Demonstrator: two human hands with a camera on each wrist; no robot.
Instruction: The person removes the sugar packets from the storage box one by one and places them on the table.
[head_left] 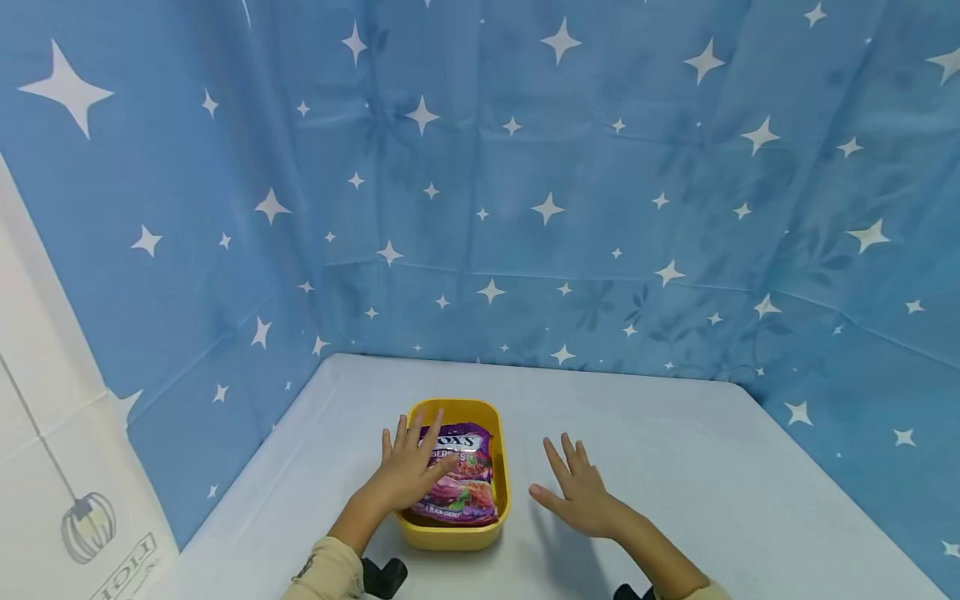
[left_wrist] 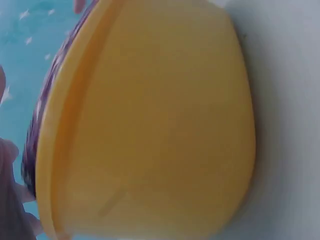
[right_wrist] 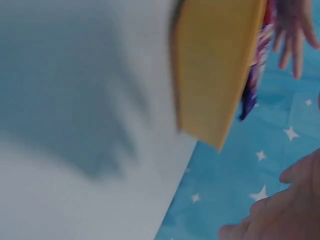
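Observation:
A yellow tub (head_left: pixel 450 537) stands on the white table, with a purple candy bag (head_left: pixel 465 479) lying inside it and rising to the rim. My left hand (head_left: pixel 405 475) is over the tub's left side, fingers straight and spread, overlapping the bag in the head view. To the right of the tub, my right hand (head_left: pixel 581 500) hovers above the table with its fingers spread, holding nothing. The left wrist view is filled by the tub's outer wall (left_wrist: pixel 155 120). In the right wrist view the tub (right_wrist: pixel 215 65) shows from its side, the bag (right_wrist: pixel 255 70) sticking up past its rim.
The white table (head_left: pixel 675 467) reaches back to a blue curtain (head_left: pixel 525 167) with white stars. A pale panel (head_left: pixel 60 417) with a lamp drawing hangs at the left. Black wrist pieces (head_left: pixel 384 577) show beneath the left sleeve.

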